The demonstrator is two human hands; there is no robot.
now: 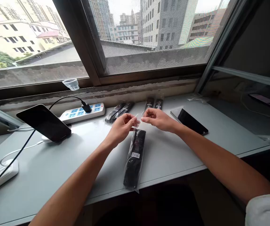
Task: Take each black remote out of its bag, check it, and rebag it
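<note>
A clear plastic bag (135,160) with a folded black item inside lies upright in view on the grey table, its lower end at the front edge. My left hand (123,126) is closed on the bag's top flap, thumb against fingers. On the other side of the same flap, my right hand (157,119) pinches the plastic between thumb and fingers. A small white label shows on the packed item. Behind my hands lie more bagged black items, one group (119,112) to the left and another (153,103) partly hidden by my right hand.
A black phone (190,121) lies on the table (172,157) at right. At left are a tilted black tablet or phone (44,122), a power strip (83,113) with a plug and cables, and a white box (8,172). A clear cup (71,84) sits by the window.
</note>
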